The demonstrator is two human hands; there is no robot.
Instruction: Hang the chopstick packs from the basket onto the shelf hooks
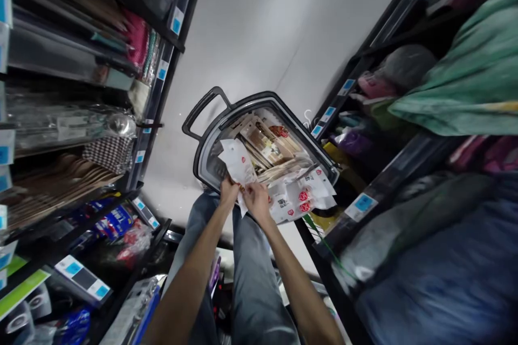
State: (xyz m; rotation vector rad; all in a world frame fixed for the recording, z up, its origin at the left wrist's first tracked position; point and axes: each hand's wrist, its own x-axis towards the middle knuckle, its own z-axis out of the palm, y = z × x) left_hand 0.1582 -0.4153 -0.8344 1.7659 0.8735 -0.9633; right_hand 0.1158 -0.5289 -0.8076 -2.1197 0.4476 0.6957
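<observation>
The left hand (229, 192) and right hand (257, 198) pinched a white packet (238, 161) over the basket (259, 99), seemingly working its edge; next move needed careful grip

Basket (199, 159): smooth, lightly glossy plastic
Printed white packets (289, 199): crinkled; paper or plastic, unclear from here
Floor (283, 21): smooth, shining
Trousers (253, 275): matt cloth
Green bundle (465, 75), right: creased cloth

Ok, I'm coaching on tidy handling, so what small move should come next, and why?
Perhaps steady the white packet with the left hand and ease the right hand's fingers along its lower part: both hands meet there, and the left seems to grip it, while the packet's top leans over the basket.
</observation>
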